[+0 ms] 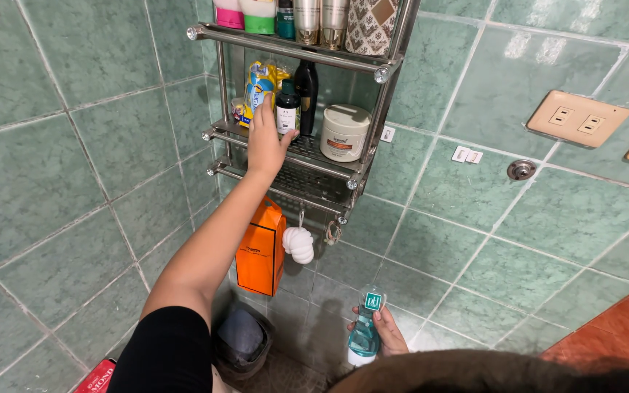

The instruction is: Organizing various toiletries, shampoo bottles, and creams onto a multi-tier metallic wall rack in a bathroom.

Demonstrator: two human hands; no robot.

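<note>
Up on the middle shelf point(329, 161) of the steel rack, the left hand point(267, 142) closes on a small dark bottle point(287, 110); its white label faces out. Nudged, the tall black bottle point(306, 84) behind could topple. A white tub point(343, 132) stands near, yellow-blue packet point(262, 84) beside. The right hand point(384, 331) grips a teal bottle point(365, 335) down low.

middle shelf: yellow-and-blue packet point(262, 81) | beside it a dark bottle, white label point(286, 110) | white tub, orange label point(343, 132) | below rack: orange carton point(260, 251) hanging | low down: teal bottle, green label point(365, 327) | bottom left: red packet point(98, 376)
</note>
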